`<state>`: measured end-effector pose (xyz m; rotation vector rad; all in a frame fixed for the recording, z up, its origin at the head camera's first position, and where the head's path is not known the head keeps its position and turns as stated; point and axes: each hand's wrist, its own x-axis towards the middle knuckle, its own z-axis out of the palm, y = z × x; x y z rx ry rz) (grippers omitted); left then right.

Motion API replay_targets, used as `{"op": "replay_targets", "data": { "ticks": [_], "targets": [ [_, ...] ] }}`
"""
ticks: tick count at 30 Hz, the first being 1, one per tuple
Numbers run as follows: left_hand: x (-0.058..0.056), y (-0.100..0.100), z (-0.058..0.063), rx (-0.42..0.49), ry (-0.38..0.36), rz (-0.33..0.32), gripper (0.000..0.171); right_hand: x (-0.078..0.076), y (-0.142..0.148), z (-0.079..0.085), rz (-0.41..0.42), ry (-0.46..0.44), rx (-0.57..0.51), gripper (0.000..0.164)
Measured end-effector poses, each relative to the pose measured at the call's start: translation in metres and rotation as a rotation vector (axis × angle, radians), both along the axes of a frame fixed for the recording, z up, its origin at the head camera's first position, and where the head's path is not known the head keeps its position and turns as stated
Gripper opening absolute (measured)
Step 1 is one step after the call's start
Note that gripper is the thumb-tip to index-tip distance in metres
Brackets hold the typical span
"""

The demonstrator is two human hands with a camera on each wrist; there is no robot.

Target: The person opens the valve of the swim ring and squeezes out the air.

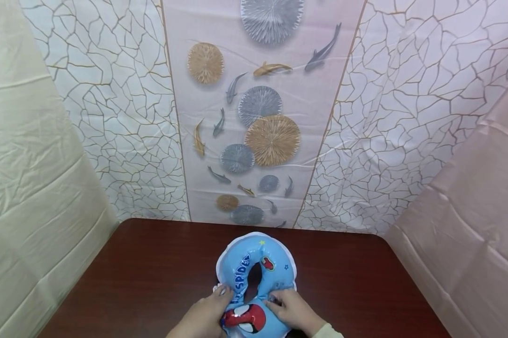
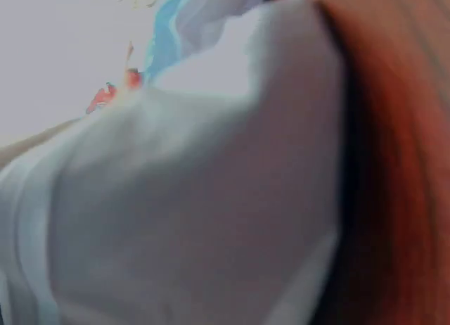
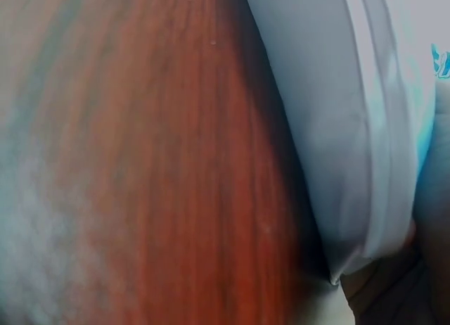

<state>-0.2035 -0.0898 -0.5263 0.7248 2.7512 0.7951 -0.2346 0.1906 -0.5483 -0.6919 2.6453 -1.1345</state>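
A light-blue inflatable swim ring [image 1: 281,270] with a white rim, a narrow central hole and a red spider-mask print [image 1: 254,317] lies at the table's near middle. On its left edge my left hand [image 1: 205,312] grips, thumb on top. My right hand [image 1: 294,310] pinches the blue plastic at the right, beside the hole; the fingertips are partly hidden. A pale surface fills much of the left wrist view, with a blue strip [image 2: 165,36] behind it. In the right wrist view, the ring's whitish side [image 3: 330,128] stands over the wood, beside part of my hand.
The ring rests on a dark reddish-brown table [image 1: 152,263] with rounded far corners. Behind it hangs a patterned cloth [image 1: 262,112] with fish and round motifs. Plain pale cloths hang at the left [image 1: 38,188] and right [image 1: 469,202].
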Motion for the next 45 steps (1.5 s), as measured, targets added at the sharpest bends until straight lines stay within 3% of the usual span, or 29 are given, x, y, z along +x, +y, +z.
{"op": "replay_targets", "data": {
  "ticks": [4, 7, 8, 12, 15, 17, 19, 21, 23, 26, 31, 34, 37, 45],
  "targets": [
    [-0.003, 0.005, -0.006, -0.126, 0.348, -0.01, 0.047, 0.0, -0.001, -0.001, -0.004, -0.01, -0.014, 0.043],
    [-0.003, 0.007, -0.009, -0.121, 0.496, 0.035, 0.023, 0.0, -0.002, -0.001, -0.006, -0.026, -0.023, 0.044],
    [-0.004, 0.008, -0.01, -0.112, 0.53, 0.049, 0.022, 0.0, -0.002, -0.001, -0.006, -0.034, -0.026, 0.043],
    [-0.004, 0.01, -0.008, -0.083, 0.534, 0.099, 0.022, 0.0, -0.002, -0.002, -0.008, -0.045, -0.027, 0.042],
    [-0.002, 0.009, -0.006, -0.124, 0.6, 0.134, 0.021, -0.001, -0.003, -0.002, 0.0, -0.036, -0.018, 0.042],
    [-0.001, 0.008, -0.004, -0.163, 0.671, 0.164, 0.04, -0.001, -0.003, -0.002, 0.01, -0.027, -0.005, 0.042],
    [-0.001, 0.006, -0.001, -0.2, 0.719, 0.181, 0.074, -0.002, -0.004, -0.002, 0.018, -0.01, 0.008, 0.042],
    [-0.004, 0.005, 0.001, -0.221, 0.704, 0.165, 0.108, -0.002, -0.003, -0.002, 0.02, -0.002, 0.019, 0.042],
    [-0.007, 0.004, 0.001, -0.221, 0.641, 0.114, 0.135, -0.003, -0.003, -0.001, 0.026, 0.005, 0.025, 0.042],
    [-0.012, 0.003, -0.001, -0.152, 0.471, 0.021, 0.154, -0.003, -0.002, -0.001, 0.037, -0.004, 0.022, 0.041],
    [-0.014, 0.006, 0.0, 0.047, 0.185, -0.004, 0.153, -0.003, -0.001, -0.003, 0.07, 0.002, -0.015, 0.039],
    [-0.014, 0.007, 0.003, 0.087, 0.084, 0.003, 0.149, -0.002, 0.0, -0.003, 0.1, 0.02, -0.038, 0.039],
    [-0.014, 0.01, 0.006, 0.077, 0.031, 0.012, 0.14, -0.001, 0.002, -0.004, 0.124, 0.034, -0.052, 0.038],
    [-0.015, 0.019, 0.007, -0.035, 0.066, 0.059, 0.13, -0.001, 0.001, -0.002, 0.157, 0.035, -0.034, 0.033]
  ]
}}
